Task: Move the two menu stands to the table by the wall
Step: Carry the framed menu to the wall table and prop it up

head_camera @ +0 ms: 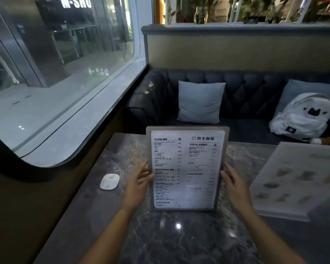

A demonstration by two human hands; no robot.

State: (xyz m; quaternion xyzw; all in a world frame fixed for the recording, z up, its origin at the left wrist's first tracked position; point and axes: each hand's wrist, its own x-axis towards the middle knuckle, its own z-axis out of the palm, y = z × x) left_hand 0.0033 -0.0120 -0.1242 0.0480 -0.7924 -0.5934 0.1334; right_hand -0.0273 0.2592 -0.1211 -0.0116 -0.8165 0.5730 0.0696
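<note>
Two bare forearms come into view from the bottom edge, one on each side, and no sleeve, cuff or glove covers either of them as far down as the picture reaches. The wrists carry no watch, strap or bracelet. The left hand is slender, with long, thin fingers and no ring on the ones that show. The right hand is of the same slim build, its fingers likewise unadorned. The light is dim and the picture soft, so nails and finer details of the hands cannot be made out.
</note>
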